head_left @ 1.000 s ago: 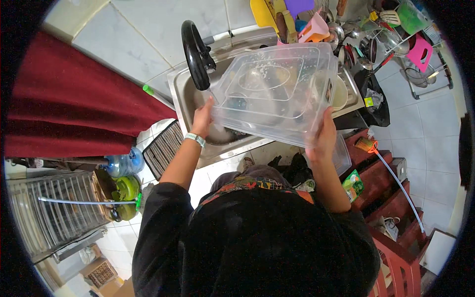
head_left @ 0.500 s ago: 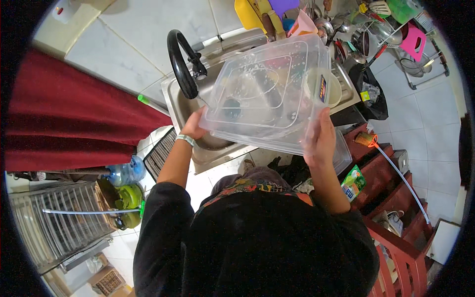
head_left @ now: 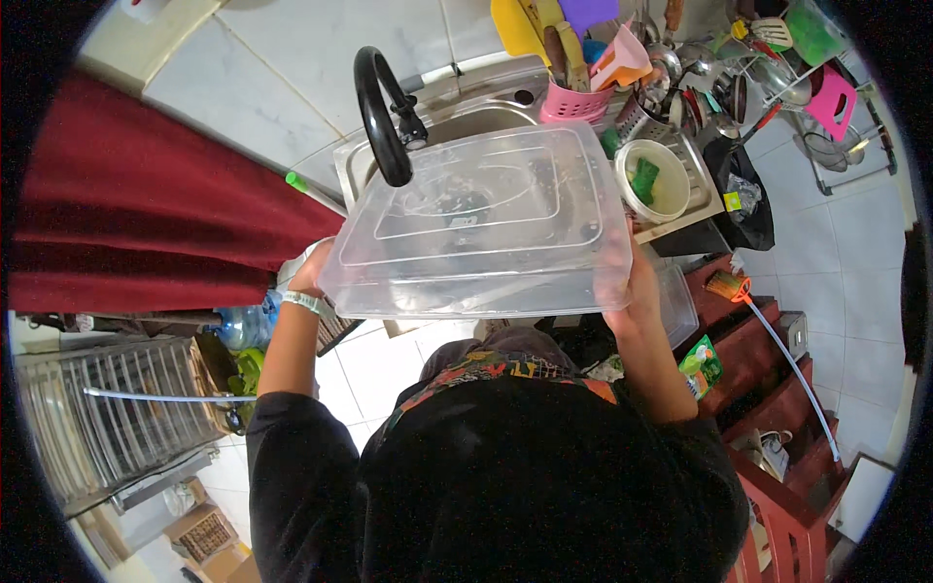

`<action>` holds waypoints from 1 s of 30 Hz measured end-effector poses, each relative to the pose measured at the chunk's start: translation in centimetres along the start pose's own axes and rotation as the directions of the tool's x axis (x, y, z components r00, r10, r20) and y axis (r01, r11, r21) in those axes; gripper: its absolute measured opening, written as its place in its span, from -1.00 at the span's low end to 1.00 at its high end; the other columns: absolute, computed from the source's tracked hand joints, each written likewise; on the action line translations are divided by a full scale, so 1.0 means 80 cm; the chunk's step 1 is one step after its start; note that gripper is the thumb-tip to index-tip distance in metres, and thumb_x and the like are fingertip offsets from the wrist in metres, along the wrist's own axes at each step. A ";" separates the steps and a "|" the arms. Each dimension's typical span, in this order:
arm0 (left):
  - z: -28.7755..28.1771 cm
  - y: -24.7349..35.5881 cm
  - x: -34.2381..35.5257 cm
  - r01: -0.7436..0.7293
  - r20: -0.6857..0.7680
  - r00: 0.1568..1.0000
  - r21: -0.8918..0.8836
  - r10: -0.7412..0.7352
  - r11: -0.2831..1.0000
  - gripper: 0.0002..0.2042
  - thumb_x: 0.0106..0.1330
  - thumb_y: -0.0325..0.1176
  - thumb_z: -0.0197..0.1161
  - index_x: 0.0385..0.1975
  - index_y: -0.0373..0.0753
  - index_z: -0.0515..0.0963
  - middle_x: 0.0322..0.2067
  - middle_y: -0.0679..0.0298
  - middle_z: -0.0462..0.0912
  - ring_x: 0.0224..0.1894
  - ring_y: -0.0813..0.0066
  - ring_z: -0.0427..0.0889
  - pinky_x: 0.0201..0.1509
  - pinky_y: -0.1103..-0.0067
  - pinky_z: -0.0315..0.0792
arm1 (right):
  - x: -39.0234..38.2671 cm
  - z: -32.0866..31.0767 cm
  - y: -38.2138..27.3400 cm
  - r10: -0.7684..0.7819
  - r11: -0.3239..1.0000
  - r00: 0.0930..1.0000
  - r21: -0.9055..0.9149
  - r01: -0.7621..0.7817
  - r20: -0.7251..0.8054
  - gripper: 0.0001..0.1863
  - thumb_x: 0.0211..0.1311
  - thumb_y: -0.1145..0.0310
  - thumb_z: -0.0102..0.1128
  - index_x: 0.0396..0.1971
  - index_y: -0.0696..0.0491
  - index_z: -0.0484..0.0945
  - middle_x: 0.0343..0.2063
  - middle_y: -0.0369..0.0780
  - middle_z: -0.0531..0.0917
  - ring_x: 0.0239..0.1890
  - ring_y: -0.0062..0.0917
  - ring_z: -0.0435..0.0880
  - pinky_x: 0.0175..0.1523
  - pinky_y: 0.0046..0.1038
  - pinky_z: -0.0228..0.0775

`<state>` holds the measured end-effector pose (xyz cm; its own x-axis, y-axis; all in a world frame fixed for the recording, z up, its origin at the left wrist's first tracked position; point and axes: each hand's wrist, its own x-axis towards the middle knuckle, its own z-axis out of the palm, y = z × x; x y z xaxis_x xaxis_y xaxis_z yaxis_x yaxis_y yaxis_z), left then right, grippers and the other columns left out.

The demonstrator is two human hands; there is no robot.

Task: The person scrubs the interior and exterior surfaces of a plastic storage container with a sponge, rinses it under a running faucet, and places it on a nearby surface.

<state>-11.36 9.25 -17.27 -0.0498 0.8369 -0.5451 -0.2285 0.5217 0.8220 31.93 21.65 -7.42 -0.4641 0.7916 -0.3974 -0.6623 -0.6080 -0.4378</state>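
Note:
Between my hands I hold a wet, clear plastic storage box (head_left: 476,277) over the near part of the steel sink (head_left: 355,160). My left hand (head_left: 313,269) grips its left end, fingers partly hidden behind the plastic. At the right end my right hand (head_left: 637,287) is closed on the wall, its fingers showing blurred through it. The black faucet (head_left: 374,117) arches above the box's far left corner. To the right of the box, a white tub (head_left: 653,180) with a green scrubbing pad (head_left: 643,181) in it stands on the sink's drainboard.
Utensils crowd a pink basket (head_left: 576,100) and a metal holder (head_left: 641,121) behind the sink. A red curtain (head_left: 146,214) hangs at left. Red steps (head_left: 753,350) rise at right, with a brush (head_left: 729,286) on them. Another clear plastic container (head_left: 677,306) sits below my right hand.
The box has come nearer to me and shifted left, its tilt levelling out. Both hands still hold it. The white tub and green pad are now uncovered.

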 end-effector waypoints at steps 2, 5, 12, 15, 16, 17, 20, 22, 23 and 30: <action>0.001 0.004 -0.023 -0.118 -0.011 0.993 0.038 0.118 0.992 -0.75 0.12 -0.46 0.11 -0.21 -0.40 0.49 -0.36 0.24 0.58 -0.44 0.52 0.55 -0.39 0.61 0.46 | 0.004 0.005 0.009 0.052 0.995 0.988 -0.083 -0.064 -0.144 -0.74 0.26 0.10 -0.05 -0.30 -0.02 0.44 -0.64 -0.44 0.41 -0.68 -0.78 0.38 -0.67 -0.75 0.18; -0.003 0.017 -0.052 0.011 -0.199 0.980 -0.035 -0.018 0.999 -0.76 0.16 -0.44 0.07 -0.20 -0.40 0.49 -0.36 0.24 0.58 -0.43 0.55 0.55 -0.41 0.63 0.46 | 0.033 -0.019 0.023 0.130 0.965 0.981 -0.209 -0.158 -0.142 -0.73 0.22 0.06 0.00 -0.37 -0.04 0.46 -0.69 -0.46 0.37 -0.73 -0.79 0.33 -0.70 -0.77 0.13; 0.002 0.046 -0.111 0.015 -0.265 0.964 -0.049 -0.027 0.999 -0.74 0.25 -0.45 -0.04 -0.14 -0.47 0.43 -0.32 0.14 0.57 -0.36 0.45 0.58 -0.35 0.63 0.48 | 0.123 -0.082 0.061 0.432 0.876 0.899 -0.270 -0.400 0.070 -0.76 0.19 0.11 0.06 -0.35 -0.03 0.50 -0.66 -0.46 0.41 -0.70 -0.75 0.35 -0.67 -0.74 0.17; -0.007 0.042 -0.123 -0.063 -0.360 0.933 -0.099 0.023 0.993 -0.74 0.26 -0.47 -0.07 -0.13 -0.47 0.42 -0.26 0.11 0.56 -0.29 0.42 0.58 -0.25 0.62 0.48 | 0.139 -0.056 0.076 0.322 0.773 0.937 -0.534 -0.343 -0.136 -0.79 0.19 0.17 0.05 -0.32 -0.01 0.50 -0.57 -0.41 0.48 -0.60 -0.70 0.43 -0.54 -0.66 0.29; -0.010 0.045 -0.130 -0.102 -0.410 0.912 -0.155 0.030 0.983 -0.74 0.27 -0.47 -0.09 -0.13 -0.47 0.42 -0.23 0.09 0.55 -0.25 0.41 0.58 -0.20 0.62 0.48 | 0.150 -0.054 0.081 0.391 0.739 0.916 -0.564 -0.369 -0.088 -0.74 0.20 0.13 0.03 -0.29 -0.01 0.50 -0.52 -0.39 0.50 -0.54 -0.66 0.46 -0.48 -0.59 0.34; -0.024 0.043 -0.135 -0.108 -0.398 0.916 -0.138 0.045 0.984 -0.72 0.28 -0.49 -0.12 -0.07 -0.46 0.38 -0.20 0.09 0.54 -0.20 0.41 0.56 -0.15 0.60 0.47 | 0.159 -0.053 0.086 0.458 0.703 0.888 -0.595 -0.390 -0.041 -0.70 0.21 0.09 0.01 -0.25 0.00 0.49 -0.47 -0.36 0.52 -0.47 -0.62 0.50 -0.42 -0.53 0.38; -0.034 0.049 -0.151 -0.187 -0.430 0.896 -0.142 0.110 0.972 -0.69 0.28 -0.50 -0.15 -0.01 -0.46 0.33 -0.18 0.10 0.54 -0.19 0.40 0.57 -0.15 0.58 0.47 | 0.171 -0.027 0.101 0.569 0.676 0.820 -0.533 -0.509 -0.061 -0.58 0.23 -0.03 -0.10 -0.18 0.00 0.46 -0.40 -0.32 0.54 -0.38 -0.53 0.53 -0.34 -0.44 0.41; -0.028 0.060 -0.155 -0.208 -0.471 0.873 -0.124 0.127 0.970 -0.68 0.28 -0.51 -0.15 0.01 -0.45 0.31 -0.17 0.12 0.54 -0.18 0.41 0.56 -0.14 0.57 0.48 | 0.202 -0.041 0.126 0.570 0.677 0.820 -0.542 -0.498 -0.041 -0.52 0.22 -0.10 -0.15 -0.11 -0.01 0.42 -0.36 -0.29 0.54 -0.34 -0.50 0.54 -0.30 -0.42 0.41; -0.026 0.062 -0.158 -0.226 -0.515 0.846 -0.109 0.139 0.968 -0.67 0.28 -0.51 -0.16 0.03 -0.44 0.29 -0.16 0.13 0.53 -0.17 0.42 0.56 -0.14 0.57 0.48 | 0.211 -0.040 0.136 0.577 0.673 0.816 -0.552 -0.492 -0.024 -0.45 0.21 -0.17 -0.21 -0.04 -0.02 0.38 -0.32 -0.27 0.54 -0.31 -0.48 0.54 -0.27 -0.40 0.41; -0.042 0.042 -0.176 -0.292 -0.589 0.788 -0.104 0.178 0.951 -0.68 0.29 -0.52 -0.17 0.03 -0.41 0.31 -0.15 0.21 0.54 -0.16 0.47 0.55 -0.12 0.59 0.46 | 0.212 0.000 0.190 0.557 0.599 0.829 -0.673 -0.434 -0.038 -0.24 0.07 -0.32 -0.14 0.13 -0.07 0.24 -0.19 -0.20 0.49 -0.22 -0.51 0.49 -0.27 -0.45 0.33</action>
<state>-14.70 -1.33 -7.35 -0.6526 0.6552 -0.3805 -0.3036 0.2340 0.9236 13.97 25.82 -20.83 -0.7314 0.3156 -0.6045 0.2002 -0.7481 -0.6327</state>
